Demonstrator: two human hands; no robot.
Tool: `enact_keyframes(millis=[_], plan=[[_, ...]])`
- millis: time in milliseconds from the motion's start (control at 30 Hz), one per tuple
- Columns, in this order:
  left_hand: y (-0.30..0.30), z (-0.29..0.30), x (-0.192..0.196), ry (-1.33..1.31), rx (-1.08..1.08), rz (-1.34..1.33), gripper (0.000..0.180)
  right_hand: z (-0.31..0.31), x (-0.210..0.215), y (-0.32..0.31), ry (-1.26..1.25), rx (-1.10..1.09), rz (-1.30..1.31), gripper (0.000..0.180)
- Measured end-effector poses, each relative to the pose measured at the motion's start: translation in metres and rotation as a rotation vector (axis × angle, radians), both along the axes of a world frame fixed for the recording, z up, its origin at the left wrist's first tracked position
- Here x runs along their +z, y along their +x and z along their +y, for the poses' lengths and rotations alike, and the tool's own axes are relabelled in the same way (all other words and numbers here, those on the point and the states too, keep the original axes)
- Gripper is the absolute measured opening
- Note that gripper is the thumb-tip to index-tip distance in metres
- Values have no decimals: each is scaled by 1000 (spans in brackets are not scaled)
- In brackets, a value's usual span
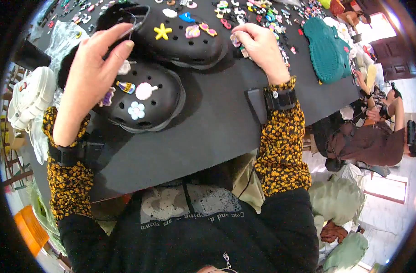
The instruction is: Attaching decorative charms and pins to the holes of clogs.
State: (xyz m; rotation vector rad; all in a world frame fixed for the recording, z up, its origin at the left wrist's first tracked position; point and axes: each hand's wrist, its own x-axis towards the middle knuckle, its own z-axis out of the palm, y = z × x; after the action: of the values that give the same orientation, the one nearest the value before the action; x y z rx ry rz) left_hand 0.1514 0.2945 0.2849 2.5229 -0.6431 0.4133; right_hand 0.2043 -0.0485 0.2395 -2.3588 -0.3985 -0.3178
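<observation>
Two black clogs lie side by side on the dark table, dotted with shoe charms. The far clog (185,48) bears a yellow starfish charm (162,32) and a sunglasses charm (209,29). On the near clog (164,98) are a blue flower charm (136,110), a pink-and-white round charm (145,91) and a bottle charm (125,87). My left hand (91,75) reaches over the near clog, thumb and forefinger apart, beside a thin clear edge at the far clog's opening. My right hand (261,50) pinches a small charm (235,40), its shape mostly hidden, right of the clogs.
Loose charms (262,13) are scattered across the table's far side. A teal clog (326,50) stands at the right, white clogs (30,98) at the left beside clear plastic bags (66,38). Another person in brown (367,141) works at the far right.
</observation>
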Motion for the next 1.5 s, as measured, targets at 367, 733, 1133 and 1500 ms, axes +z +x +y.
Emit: enact_keyframes(millis=[367, 733, 1133, 1500], plan=[[-5, -1, 2, 23, 26, -52, 34, 12, 12, -6, 621, 12, 190, 16], [0, -2, -1, 10, -51, -128, 33, 9, 14, -4, 625, 1, 114, 20], [-10, -3, -2, -49, -50, -176, 30, 7, 11, -7, 818, 12, 71, 15], [-7, -5, -3, -60, -32, -195, 31, 111, 65, -33, 304, 252, 35, 13]])
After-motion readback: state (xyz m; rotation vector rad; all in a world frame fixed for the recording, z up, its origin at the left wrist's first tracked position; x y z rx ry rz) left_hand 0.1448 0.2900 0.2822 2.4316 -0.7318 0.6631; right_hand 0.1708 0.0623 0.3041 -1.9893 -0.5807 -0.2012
